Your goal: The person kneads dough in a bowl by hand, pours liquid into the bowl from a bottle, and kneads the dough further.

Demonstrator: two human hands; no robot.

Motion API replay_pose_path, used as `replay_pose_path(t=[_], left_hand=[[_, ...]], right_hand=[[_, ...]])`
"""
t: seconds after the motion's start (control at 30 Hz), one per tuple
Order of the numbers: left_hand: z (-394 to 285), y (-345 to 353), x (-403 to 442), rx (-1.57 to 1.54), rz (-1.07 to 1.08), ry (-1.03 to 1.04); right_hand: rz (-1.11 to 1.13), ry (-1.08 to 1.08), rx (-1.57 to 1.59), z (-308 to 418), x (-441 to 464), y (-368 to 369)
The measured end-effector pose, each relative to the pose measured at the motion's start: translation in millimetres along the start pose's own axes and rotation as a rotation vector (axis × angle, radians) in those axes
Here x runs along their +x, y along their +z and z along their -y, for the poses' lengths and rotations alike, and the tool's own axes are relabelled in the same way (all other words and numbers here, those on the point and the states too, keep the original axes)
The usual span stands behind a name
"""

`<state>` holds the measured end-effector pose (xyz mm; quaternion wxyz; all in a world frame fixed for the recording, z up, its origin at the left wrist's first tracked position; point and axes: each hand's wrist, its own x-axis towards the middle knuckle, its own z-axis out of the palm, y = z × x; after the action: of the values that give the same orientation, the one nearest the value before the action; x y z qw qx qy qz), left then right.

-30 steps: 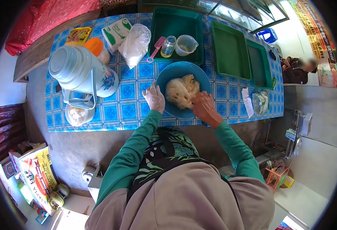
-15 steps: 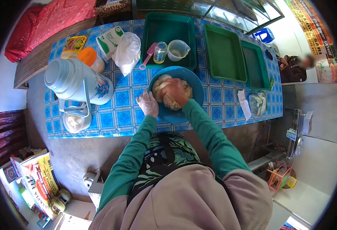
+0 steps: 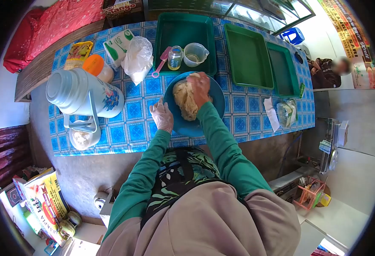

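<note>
A blue bowl (image 3: 215, 102) stands at the front of the table, holding a lumpy mass of pale dough (image 3: 185, 100). My right hand (image 3: 200, 88), bare, is on the upper right part of the dough, its fingers bent around the edge of it. Against the left rim of the bowl rests my left hand (image 3: 162, 116) in a clear glove, its fingers closed at the rim. Behind the bowl, a green tray (image 3: 185, 30) carries a pink spoon (image 3: 162, 61), a small bottle (image 3: 175, 58) and a clear measuring cup (image 3: 195, 54).
To the left are a large flask (image 3: 87, 94), a tub with white contents (image 3: 84, 138), an orange-lidded container (image 3: 94, 66) and a plastic bag (image 3: 138, 59). Two more trays (image 3: 249, 55) (image 3: 284, 68) lie at the right, near crumpled packaging (image 3: 287, 114). A person (image 3: 329, 73) is at the far right.
My right hand has moved from the bowl's right side across the dough to its upper right. The dough has changed shape, now longer and more upright. My left hand stays at the rim.
</note>
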<state>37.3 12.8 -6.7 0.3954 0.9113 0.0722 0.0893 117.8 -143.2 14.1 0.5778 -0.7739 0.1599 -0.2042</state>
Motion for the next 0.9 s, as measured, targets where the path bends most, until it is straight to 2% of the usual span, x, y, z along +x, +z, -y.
replay_pose_path(t=[0.03,0.07,0.13,0.17,0.23,0.27,0.33,0.37,0.43,0.5,0.53,0.57,0.6,0.63,0.67,0.73,0.8,0.83,0.9], left_hand=[[-0.2,1.0,-0.9,-0.009,-0.028,0.014],[-0.6,2.2,-1.4,-0.02,-0.055,0.029],[-1.8,2.0,-1.1,-0.037,-0.041,0.008],[-2.6,1.9,-1.3,-0.049,-0.033,-0.018],[-1.2,3.8,-3.3,-0.041,-0.024,-0.056],[0.1,4.6,-2.9,-0.033,-0.021,-0.095],[1.0,4.9,-2.8,0.008,-0.007,-0.096],[1.4,6.0,-3.8,0.053,0.004,-0.106],[11.0,10.1,-3.4,0.075,0.088,-0.18],[19.0,17.0,-5.4,0.173,0.074,-0.132],[20.4,19.6,-7.4,0.148,-0.046,0.007],[26.5,23.3,-5.4,0.147,-0.077,0.06],[31.2,22.1,-1.8,0.231,-0.016,0.079],[24.2,15.9,0.1,0.169,-0.001,0.063],[10.3,11.3,2.4,0.153,0.016,0.082],[-6.9,-1.7,1.8,-0.021,0.052,-0.03],[-1.5,3.3,4.3,0.047,0.026,-0.054],[-2.3,5.5,5.7,0.011,-0.01,-0.049],[-2.4,9.7,4.6,-0.022,-0.053,-0.041]], right_hand=[[0.16,0.06,0.103,1.0,2.7,4.6],[0.154,0.059,0.1,1.8,1.8,10.1],[0.416,-0.029,-0.584,24.9,-4.6,16.3],[0.409,-0.025,-0.588,29.0,-9.8,12.0],[0.692,-0.197,-0.536,33.8,-26.7,3.5],[0.682,-0.194,-0.537,37.2,-36.5,-3.8],[0.809,-0.026,-0.629,51.0,-57.2,-33.0],[0.769,-0.008,-0.646,55.7,-71.3,-48.6],[0.763,-0.453,-1.136,63.9,-98.0,-81.9],[0.601,-0.662,-1.244,36.4,-113.6,-87.2],[0.534,-0.683,-1.124,21.6,-114.4,-82.5],[0.467,-0.715,-0.999,10.9,-109.9,-74.7],[0.66,-0.703,-1.222,18.6,-99.8,-65.4],[0.875,-0.673,-1.424,32.7,-90.3,-53.9],[0.843,-0.685,-1.375,38.7,-83.1,-44.6],[0.813,-0.696,-1.32,33.3,-74.5,-26.2],[0.846,-0.587,-1.28,15.3,-67.8,-8.3],[0.841,-0.598,-1.282,11.1,-64.3,-4.7],[0.579,-0.403,-1.109,0.6,-65.4,-0.5]])
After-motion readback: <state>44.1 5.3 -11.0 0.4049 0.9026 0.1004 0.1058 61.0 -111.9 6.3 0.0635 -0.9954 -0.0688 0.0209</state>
